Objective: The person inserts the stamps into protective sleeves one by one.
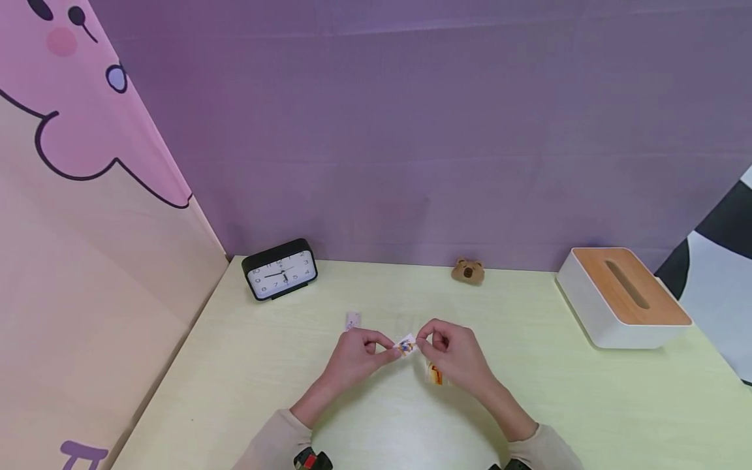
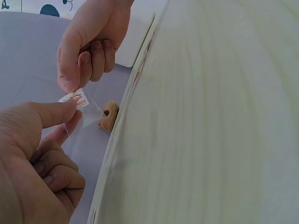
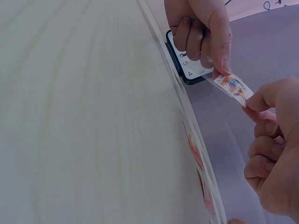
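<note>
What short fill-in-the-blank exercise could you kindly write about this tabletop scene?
The left hand pinches a small printed piece together with the ____ hand.
In the head view, the black clock is to the ____ of the bear figure.
The slotted box has a wood-coloured top and ____ sides.
Missing words: right; left; white.
</note>
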`<state>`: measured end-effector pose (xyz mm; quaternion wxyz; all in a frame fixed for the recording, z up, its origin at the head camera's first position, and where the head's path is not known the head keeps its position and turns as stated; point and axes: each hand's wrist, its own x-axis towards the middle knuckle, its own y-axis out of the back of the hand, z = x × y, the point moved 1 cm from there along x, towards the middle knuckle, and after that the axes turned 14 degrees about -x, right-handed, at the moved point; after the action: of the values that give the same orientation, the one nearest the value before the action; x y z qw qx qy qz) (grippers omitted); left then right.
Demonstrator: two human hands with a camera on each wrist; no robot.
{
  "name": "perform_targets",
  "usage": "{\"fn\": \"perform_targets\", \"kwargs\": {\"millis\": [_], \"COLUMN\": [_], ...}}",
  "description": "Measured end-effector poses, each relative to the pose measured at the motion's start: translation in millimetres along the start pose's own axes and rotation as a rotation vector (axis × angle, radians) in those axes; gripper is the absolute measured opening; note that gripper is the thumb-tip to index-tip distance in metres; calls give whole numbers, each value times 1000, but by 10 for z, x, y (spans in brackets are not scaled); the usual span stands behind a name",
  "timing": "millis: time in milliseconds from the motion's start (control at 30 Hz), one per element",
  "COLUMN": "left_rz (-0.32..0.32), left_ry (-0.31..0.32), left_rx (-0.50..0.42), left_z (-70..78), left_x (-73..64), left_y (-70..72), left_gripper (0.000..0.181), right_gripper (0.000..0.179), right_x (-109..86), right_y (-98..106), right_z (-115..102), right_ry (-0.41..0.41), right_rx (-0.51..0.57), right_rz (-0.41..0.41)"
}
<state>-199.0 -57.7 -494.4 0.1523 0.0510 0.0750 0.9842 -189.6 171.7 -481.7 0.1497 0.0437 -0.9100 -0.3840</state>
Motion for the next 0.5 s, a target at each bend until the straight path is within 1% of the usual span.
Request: {"fn": "perform_targets", "kwargs": {"millis": [267,500], "left_rz": [0,-3], "left_ry": [-12,-11], "left_rx": [10,0], "left_z": [5,12], "left_x": [3,-2], "left_y": [-16,-29], "left_gripper": [11,10], "right_gripper": [18,17], "right_x": [-13,-27], "right_y": [-14,-12], "right_z": [-40,-86], "right_ry": [10,-18], "right_rx": [-13,5], "right_rz": [-13,-47]}}
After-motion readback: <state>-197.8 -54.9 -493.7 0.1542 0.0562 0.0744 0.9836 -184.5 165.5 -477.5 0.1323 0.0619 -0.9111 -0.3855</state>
